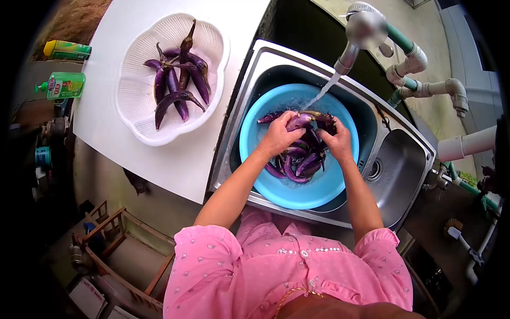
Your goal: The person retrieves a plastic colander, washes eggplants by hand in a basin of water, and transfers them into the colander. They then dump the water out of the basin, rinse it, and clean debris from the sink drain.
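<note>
Both hands are over a blue basin (300, 199) that stands in the larger sink bowl. My left hand (280, 134) is closed around one end of a purple eggplant (301, 121). My right hand (338, 141) is closed on dark eggplants at their stem side, just right of it. Water runs from the faucet (348, 57) into the basin beside the held eggplants. Several more eggplants (295, 165) lie in the water below my hands. A white basket (130, 101) on the counter at the left holds several other eggplants (172, 87).
The white counter (101, 114) borders the sink on the left. Two green bottles (66, 85) stand at its far left edge. A smaller sink bowl (396, 175) lies to the right, with pipes (425, 87) behind. A wooden chair frame (125, 255) is at the lower left.
</note>
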`<state>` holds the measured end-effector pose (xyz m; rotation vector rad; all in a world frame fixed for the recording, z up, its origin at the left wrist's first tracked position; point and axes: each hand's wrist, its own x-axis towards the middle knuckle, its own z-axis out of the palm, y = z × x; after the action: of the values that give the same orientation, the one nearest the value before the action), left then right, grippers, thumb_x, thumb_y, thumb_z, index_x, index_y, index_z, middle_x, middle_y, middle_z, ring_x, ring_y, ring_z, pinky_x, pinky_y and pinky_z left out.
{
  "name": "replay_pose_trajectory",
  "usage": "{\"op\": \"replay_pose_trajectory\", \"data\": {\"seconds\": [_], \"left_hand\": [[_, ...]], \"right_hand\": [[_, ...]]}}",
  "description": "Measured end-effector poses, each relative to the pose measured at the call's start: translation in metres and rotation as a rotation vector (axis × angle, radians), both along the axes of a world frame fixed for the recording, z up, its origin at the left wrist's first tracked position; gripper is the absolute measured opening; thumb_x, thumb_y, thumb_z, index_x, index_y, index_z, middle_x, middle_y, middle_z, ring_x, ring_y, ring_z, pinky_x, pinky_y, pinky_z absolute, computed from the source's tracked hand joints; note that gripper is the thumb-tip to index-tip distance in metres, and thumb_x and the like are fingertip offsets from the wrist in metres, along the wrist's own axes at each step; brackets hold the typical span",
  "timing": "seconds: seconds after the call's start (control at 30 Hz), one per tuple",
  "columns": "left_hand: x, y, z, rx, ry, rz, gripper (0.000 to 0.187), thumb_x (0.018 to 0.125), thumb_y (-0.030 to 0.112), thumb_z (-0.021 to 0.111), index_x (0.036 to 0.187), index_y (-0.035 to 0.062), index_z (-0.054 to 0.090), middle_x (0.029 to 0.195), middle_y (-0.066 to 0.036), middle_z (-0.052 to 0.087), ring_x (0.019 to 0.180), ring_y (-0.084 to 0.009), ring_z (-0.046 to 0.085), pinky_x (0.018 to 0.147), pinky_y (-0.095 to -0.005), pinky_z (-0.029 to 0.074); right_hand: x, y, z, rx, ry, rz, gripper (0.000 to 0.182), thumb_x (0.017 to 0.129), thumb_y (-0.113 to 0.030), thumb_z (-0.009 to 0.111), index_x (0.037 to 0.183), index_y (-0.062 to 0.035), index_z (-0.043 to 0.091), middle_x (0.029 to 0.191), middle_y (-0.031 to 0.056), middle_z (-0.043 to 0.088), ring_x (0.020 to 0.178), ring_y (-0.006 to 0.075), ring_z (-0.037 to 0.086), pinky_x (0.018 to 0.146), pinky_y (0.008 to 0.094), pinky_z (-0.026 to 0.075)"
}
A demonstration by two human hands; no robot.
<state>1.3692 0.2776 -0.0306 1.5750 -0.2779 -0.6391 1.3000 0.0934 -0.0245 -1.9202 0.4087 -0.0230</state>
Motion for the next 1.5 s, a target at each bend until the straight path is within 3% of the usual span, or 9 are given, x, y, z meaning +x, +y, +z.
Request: {"op": "replay_pose_trajectory", "data": {"seconds": [0.33, 0.6, 0.8, 0.9, 0.97, 1.1, 1.23, 1.33, 1.5], "left_hand": [[-0.017, 0.028, 0.12, -0.733, 0.382, 0.084, 0.059, 0.076, 0.014, 0.067, 0.125, 0.0021, 0.036, 0.115, -0.005, 0.048, 0.106, -0.0129, 0.047, 0.095, -0.0284, 0.035], [0.079, 0.157, 0.222, -0.496, -0.047, 0.402, 0.037, 0.076, 0.007, 0.068, 0.108, 0.003, 0.05, 0.097, -0.004, 0.059, 0.09, -0.0133, 0.057, 0.083, -0.0266, 0.045], [0.146, 0.213, 0.157, -0.282, 0.116, 0.37, 0.033, 0.08, 0.013, 0.063, 0.11, 0.0035, 0.051, 0.095, -0.006, 0.06, 0.084, -0.0134, 0.059, 0.078, -0.0267, 0.048], [0.162, 0.225, 0.127, 0.419, 0.175, 0.486, 0.038, 0.076, 0.02, 0.067, 0.108, 0.0045, 0.054, 0.088, -0.005, 0.059, 0.074, -0.011, 0.058, 0.073, -0.0252, 0.048], [0.167, 0.229, 0.128, 0.334, 0.147, 0.547, 0.046, 0.072, 0.019, 0.07, 0.109, -0.0002, 0.052, 0.096, -0.009, 0.06, 0.084, -0.0156, 0.058, 0.077, -0.0312, 0.047], [0.124, 0.206, 0.144, 0.606, -0.775, 0.783, 0.042, 0.079, 0.017, 0.065, 0.112, -0.0034, 0.049, 0.104, -0.009, 0.057, 0.091, -0.0153, 0.055, 0.08, -0.0296, 0.045], [0.039, 0.111, 0.119, 0.013, -0.446, 0.455, 0.022, 0.081, 0.0, 0.058, 0.102, -0.0007, 0.055, 0.091, -0.007, 0.061, 0.085, -0.0115, 0.056, 0.077, -0.0241, 0.045], [0.005, 0.038, 0.05, 0.273, -0.578, 0.032, 0.027, 0.071, 0.007, 0.063, 0.097, 0.0008, 0.057, 0.095, -0.017, 0.059, 0.09, -0.0323, 0.056, 0.083, -0.0369, 0.044], [0.008, -0.016, -0.068, 0.763, -0.682, -0.13, 0.058, 0.067, 0.015, 0.067, 0.118, 0.0003, 0.044, 0.119, -0.019, 0.048, 0.11, -0.0351, 0.046, 0.094, -0.0414, 0.036]], "right_hand": [[0.011, 0.084, 0.129, 0.773, -0.031, -0.05, 0.034, 0.08, -0.005, 0.05, 0.114, 0.0001, 0.048, 0.101, 0.0052, 0.055, 0.09, 0.012, 0.052, 0.083, 0.0258, 0.041], [0.161, 0.211, 0.214, 0.267, -0.419, 0.4, 0.055, 0.087, -0.05, 0.041, 0.094, 0.0028, 0.056, 0.086, 0.0203, 0.058, 0.082, 0.0271, 0.056, 0.076, 0.0348, 0.043], [0.209, 0.228, 0.149, 0.132, -0.133, 0.374, 0.072, 0.076, -0.057, 0.052, 0.107, 0.008, 0.052, 0.095, 0.0251, 0.059, 0.09, 0.0308, 0.059, 0.08, 0.0351, 0.045], [0.177, 0.191, 0.12, -0.007, -0.382, 0.265, 0.061, 0.078, -0.047, 0.057, 0.111, 0.0038, 0.053, 0.099, 0.0216, 0.059, 0.095, 0.0278, 0.058, 0.083, 0.0324, 0.045], [0.127, 0.144, 0.132, 0.336, -0.327, 0.349, 0.048, 0.08, -0.034, 0.059, 0.113, 0.0011, 0.054, 0.102, 0.0163, 0.06, 0.096, 0.023, 0.058, 0.085, 0.0302, 0.045], [0.037, 0.036, 0.021, 0.081, 0.065, 0.019, 0.035, 0.079, -0.024, 0.061, 0.105, -0.0003, 0.058, 0.101, 0.013, 0.061, 0.095, 0.0225, 0.058, 0.083, 0.0316, 0.045], [-0.004, 0.013, -0.087, -0.589, 0.009, 0.141, 0.052, 0.072, -0.032, 0.066, 0.114, -0.0048, 0.052, 0.1, 0.0189, 0.058, 0.097, 0.0373, 0.053, 0.089, 0.0414, 0.039], [0.002, 0.021, -0.11, -0.674, 0.424, 0.142, 0.067, 0.065, -0.048, 0.069, 0.112, -0.0037, 0.052, 0.103, 0.0215, 0.058, 0.098, 0.0366, 0.054, 0.086, 0.0421, 0.041], [0.008, -0.006, -0.109, -0.602, 0.582, 0.325, 0.066, 0.062, -0.049, 0.071, 0.106, -0.0017, 0.055, 0.101, 0.0229, 0.059, 0.098, 0.0367, 0.056, 0.084, 0.0425, 0.044]]}}
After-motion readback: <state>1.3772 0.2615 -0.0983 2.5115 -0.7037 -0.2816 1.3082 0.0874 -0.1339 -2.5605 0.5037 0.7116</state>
